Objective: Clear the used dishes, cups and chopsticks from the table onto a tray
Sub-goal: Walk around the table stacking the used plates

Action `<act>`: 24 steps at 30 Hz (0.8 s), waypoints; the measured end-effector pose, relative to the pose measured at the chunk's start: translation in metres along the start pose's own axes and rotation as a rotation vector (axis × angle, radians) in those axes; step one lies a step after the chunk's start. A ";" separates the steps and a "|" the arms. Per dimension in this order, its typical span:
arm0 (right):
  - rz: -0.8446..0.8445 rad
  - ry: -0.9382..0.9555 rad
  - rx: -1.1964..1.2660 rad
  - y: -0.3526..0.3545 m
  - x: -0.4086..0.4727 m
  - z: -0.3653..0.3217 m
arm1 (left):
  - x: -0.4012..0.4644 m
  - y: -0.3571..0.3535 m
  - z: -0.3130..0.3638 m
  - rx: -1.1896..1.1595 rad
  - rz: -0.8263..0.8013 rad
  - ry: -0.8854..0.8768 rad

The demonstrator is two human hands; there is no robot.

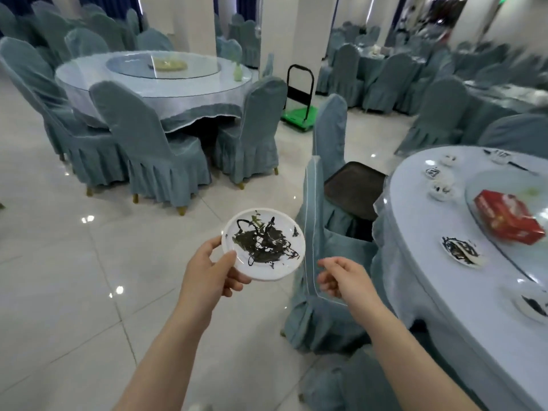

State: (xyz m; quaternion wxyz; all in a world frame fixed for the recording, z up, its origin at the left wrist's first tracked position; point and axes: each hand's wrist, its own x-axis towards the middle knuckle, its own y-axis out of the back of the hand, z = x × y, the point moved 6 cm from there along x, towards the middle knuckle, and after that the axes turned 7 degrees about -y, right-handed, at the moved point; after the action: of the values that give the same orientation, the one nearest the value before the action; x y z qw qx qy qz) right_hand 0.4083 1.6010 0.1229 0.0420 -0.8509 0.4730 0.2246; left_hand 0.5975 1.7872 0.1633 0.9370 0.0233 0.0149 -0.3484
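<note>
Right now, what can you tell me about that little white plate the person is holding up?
The small white plate is round and shallow with a raised rim, glossy like ceramic or melamine. Dark, stringy leftover greens and sauce streaks are smeared across its middle. It is held roughly level but tipped slightly toward the camera, above the tiled floor and left of a covered chair. Only the left hand touches it, pinching the near-left rim, thumb on top. The right hand is close by, not touching.

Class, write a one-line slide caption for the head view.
Left hand holds a dirty plate; empty right hand nears the tray.
</note>
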 end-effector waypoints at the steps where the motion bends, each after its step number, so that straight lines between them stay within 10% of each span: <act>1: 0.055 -0.010 0.025 0.007 0.009 -0.001 | 0.017 -0.004 0.001 0.004 -0.047 -0.006; 24: 0.822 -0.254 0.494 0.188 0.106 0.063 | 0.245 -0.243 0.036 0.038 -0.684 -0.089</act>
State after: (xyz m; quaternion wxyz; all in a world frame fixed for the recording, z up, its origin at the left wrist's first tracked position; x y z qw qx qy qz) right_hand 0.2803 1.4323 0.0482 0.2077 -0.5246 0.7995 0.2060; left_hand 0.6242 1.4418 0.1807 0.7651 0.0190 -0.0257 -0.6431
